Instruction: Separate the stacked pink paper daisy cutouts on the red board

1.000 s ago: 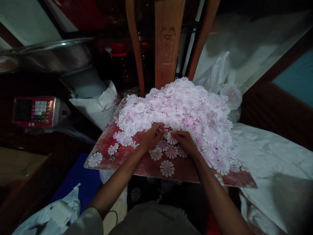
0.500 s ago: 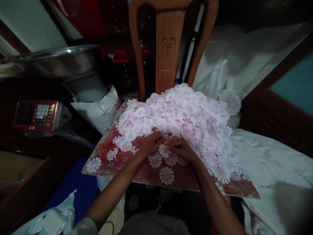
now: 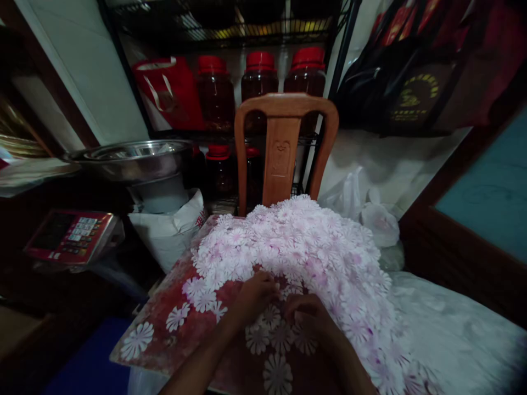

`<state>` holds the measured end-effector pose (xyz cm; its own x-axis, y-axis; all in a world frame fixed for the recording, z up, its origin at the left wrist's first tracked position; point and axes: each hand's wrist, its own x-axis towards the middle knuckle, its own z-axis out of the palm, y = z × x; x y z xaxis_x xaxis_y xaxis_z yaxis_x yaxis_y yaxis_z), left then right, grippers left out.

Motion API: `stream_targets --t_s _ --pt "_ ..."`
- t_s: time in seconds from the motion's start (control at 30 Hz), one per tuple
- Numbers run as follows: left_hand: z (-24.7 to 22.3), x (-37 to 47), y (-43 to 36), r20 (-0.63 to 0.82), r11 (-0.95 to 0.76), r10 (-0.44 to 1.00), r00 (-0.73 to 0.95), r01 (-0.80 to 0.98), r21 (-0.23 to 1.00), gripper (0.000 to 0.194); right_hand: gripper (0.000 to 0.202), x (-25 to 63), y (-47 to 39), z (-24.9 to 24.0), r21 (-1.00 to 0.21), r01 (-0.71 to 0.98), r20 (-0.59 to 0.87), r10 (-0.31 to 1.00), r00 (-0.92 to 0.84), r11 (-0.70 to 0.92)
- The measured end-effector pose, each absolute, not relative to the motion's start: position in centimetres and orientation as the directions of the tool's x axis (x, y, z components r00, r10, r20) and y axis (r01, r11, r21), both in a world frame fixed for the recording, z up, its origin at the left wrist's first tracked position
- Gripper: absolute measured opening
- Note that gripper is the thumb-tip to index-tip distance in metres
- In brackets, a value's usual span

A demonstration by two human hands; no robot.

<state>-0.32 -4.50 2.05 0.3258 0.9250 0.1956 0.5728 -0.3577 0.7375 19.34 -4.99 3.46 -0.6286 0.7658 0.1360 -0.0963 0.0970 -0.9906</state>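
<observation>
A wide heap of white flower-shaped cutouts (image 3: 288, 236), tinged with purple, covers much of a worn red board (image 3: 164, 307). At the heap's near edge is my left hand (image 3: 260, 293), its fingers curled together over the cutouts. My right hand (image 3: 308, 312) lies just beside it, thumb and fingers bent inward. What either hand pinches is too dark and small to make out. Below and between them, several single cutouts lie spread on the board, one flower cutout (image 3: 278, 374) nearest to me. Another flower cutout (image 3: 137, 340) rests at the board's left corner.
Behind the heap rises a wooden chair back (image 3: 281, 159). At left are a red scale (image 3: 72, 236), a steel basin (image 3: 140, 159) and a white sack (image 3: 168, 225). White sheeting (image 3: 453, 323) lies at right. Red-lidded jars (image 3: 259, 79) fill the shelf behind.
The view has tilted up, so the shelf and jars show and the board sits lower. Both hands stay close together at the heap's edge, fingers still bent.
</observation>
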Motion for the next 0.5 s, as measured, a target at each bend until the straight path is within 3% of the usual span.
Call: stream_targets --t_s 0.07,0.17,0.27,0.33,0.5 --pt "2.3 -0.3 -4.8 0.199 -0.318 0.943 0.265 0.554 0.77 0.031 0.036 18.9 -4.8 2.9 -0.993 0.017 0.096 0.902 -0.421 0.114" --pt "2.6 -0.3 -5.2 0.153 -0.218 0.974 0.17 0.481 0.849 0.034 0.06 18.3 -4.6 2.1 -0.95 0.248 0.147 0.972 -0.183 0.19" --pt "2.6 -0.2 -5.3 0.139 -0.222 0.968 0.21 0.452 0.864 0.031 0.056 17.8 -4.7 1.7 -0.92 0.339 0.119 0.964 -0.239 0.197" --pt "2.6 -0.1 -5.4 0.145 -0.247 0.958 0.248 0.453 0.857 0.029 0.045 17.5 -4.8 1.8 -0.923 0.32 0.119 0.951 -0.286 0.212" --pt "2.9 0.0 -5.6 0.156 -0.256 0.961 0.228 0.52 0.815 0.033 0.05 17.6 -5.2 2.4 -0.947 0.218 0.181 0.951 -0.25 0.237"
